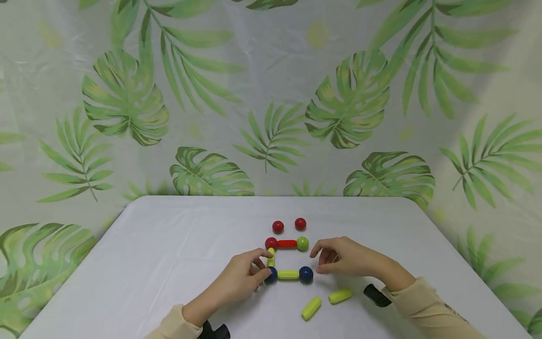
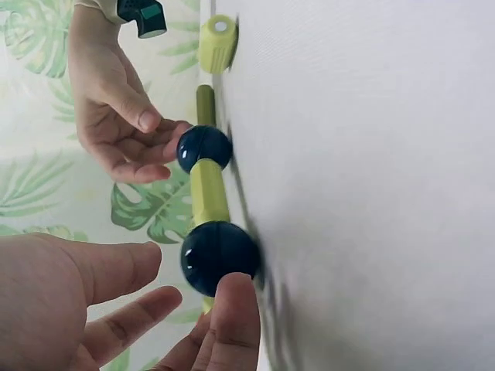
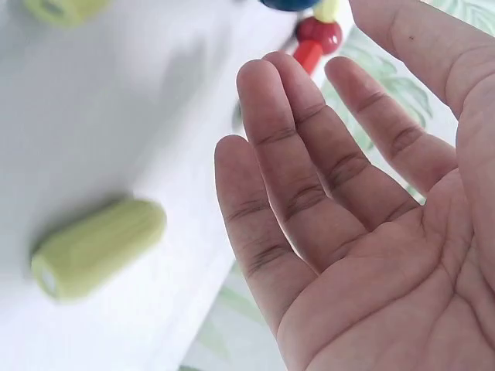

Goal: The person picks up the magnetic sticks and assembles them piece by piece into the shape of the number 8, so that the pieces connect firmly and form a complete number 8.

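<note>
Small balls and rods are joined into a three-sided shape on the table. A blue ball [image 1: 273,275] at its near left corner lies at the fingers of my left hand [image 1: 239,280]; one fingertip overlaps it in the left wrist view, while the thumb stands apart. From there a yellow-green rod [image 1: 288,274] runs to a second blue ball [image 1: 306,274]. Another yellow-green rod [image 1: 271,259] leads back to a red ball [image 1: 271,243], a red rod [image 1: 287,243] and a green ball [image 1: 302,243]. My right hand [image 1: 349,256], loosely bent and holding nothing, hovers right of the shape.
Two loose red balls, one left [image 1: 277,227] and one right [image 1: 300,223], sit behind the shape. Nearer me lie two loose yellow-green rods, one in front [image 1: 311,309] and one farther right [image 1: 340,296]. A leaf-patterned sheet [image 1: 271,94] hangs behind the white table [image 1: 169,235].
</note>
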Tool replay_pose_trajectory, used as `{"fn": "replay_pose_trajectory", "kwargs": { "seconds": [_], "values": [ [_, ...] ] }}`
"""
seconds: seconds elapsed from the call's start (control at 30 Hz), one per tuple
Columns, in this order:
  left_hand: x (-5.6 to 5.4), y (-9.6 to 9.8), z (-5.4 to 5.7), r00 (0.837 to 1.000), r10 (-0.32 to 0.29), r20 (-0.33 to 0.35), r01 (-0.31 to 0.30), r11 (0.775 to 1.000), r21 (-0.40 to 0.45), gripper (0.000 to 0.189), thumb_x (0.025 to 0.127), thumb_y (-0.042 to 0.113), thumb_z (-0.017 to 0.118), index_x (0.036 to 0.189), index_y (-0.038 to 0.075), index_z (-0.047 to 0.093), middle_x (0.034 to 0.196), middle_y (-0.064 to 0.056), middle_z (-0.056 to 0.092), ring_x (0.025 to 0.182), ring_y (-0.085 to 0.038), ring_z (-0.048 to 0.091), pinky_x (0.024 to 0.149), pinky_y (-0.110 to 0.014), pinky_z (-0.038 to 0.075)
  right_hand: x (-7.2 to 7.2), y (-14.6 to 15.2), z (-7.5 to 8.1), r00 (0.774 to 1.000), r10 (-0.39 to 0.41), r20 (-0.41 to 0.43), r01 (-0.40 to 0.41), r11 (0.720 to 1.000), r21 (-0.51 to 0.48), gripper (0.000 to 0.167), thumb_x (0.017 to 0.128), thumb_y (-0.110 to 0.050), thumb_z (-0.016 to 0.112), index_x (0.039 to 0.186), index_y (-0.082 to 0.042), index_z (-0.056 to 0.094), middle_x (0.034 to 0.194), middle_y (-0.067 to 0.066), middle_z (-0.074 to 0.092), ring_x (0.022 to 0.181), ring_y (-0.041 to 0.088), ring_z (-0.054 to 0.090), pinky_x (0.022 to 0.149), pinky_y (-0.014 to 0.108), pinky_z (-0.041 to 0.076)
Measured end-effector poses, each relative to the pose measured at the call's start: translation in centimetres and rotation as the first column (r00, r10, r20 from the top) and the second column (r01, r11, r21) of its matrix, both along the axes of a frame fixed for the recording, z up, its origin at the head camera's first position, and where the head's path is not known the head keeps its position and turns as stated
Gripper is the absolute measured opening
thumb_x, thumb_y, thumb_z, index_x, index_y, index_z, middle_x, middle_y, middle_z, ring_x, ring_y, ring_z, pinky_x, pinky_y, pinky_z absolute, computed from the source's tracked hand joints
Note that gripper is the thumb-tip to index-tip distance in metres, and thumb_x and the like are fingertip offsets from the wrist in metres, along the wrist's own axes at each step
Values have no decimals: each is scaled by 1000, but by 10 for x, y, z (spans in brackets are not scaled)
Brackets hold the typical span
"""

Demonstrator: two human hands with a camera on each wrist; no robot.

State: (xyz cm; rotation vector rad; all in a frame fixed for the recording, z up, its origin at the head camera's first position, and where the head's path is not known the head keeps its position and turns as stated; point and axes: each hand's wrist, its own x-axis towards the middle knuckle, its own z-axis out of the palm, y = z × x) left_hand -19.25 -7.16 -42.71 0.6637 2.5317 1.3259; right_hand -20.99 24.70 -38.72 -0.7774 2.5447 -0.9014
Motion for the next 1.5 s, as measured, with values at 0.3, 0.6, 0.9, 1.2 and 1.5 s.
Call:
{"fn": "replay_pose_trajectory", "kwargs": {
  "seconds": [0.3, 0.6, 0.9, 1.2, 1.5],
  "values": [
    [-18, 6, 13, 995, 27, -92, -39, 990, -135, 43, 102, 19, 74, 142, 10, 61, 101, -5, 72, 84, -15, 66, 69, -29, 56, 15, 13, 13, 1000, -15, -12, 15, 1000, 13, 26, 98, -23, 80, 120, -11, 72, 93, -7, 71, 86, 6, 66, 81, 25, 57],
    [-31, 12, 16, 999, 23, -41, -29, 987, -156, 58, 98, 17, 78, 149, 7, 52, 89, -3, 69, 71, -16, 62, 64, -30, 52, 41, -4, 12, 998, 47, -34, -43, 993, 111, 28, 93, -22, 86, 118, -18, 74, 107, -9, 73, 97, 7, 65, 88, 33, 58],
    [-37, 17, 16, 999, 9, -49, -20, 976, -216, 65, 98, 19, 79, 152, 4, 47, 82, -1, 67, 69, -15, 59, 62, -28, 49, 59, -32, 2, 989, 127, -72, -106, 964, 245, 31, 87, -18, 91, 113, -28, 77, 103, -17, 66, 93, -1, 58, 88, 23, 56],
    [-41, 21, 16, 1000, 13, -21, -18, 975, -222, 68, 96, 18, 80, 153, 4, 47, 84, -2, 69, 71, -16, 61, 64, -29, 52, 64, -46, -5, 979, 173, -109, -122, 922, 366, 32, 87, -14, 90, 109, -35, 79, 103, -18, 65, 95, -1, 55, 93, 26, 58],
    [-43, 23, 14, 1000, 16, 3, -15, 972, -233, 66, 97, 18, 80, 153, 4, 48, 86, -4, 71, 70, -15, 62, 62, -29, 52, 62, -48, -9, 968, 201, -151, -128, 912, 389, 23, 91, -19, 88, 107, -34, 80, 92, -18, 62, 85, -2, 51, 87, 22, 56]
  ]
}}
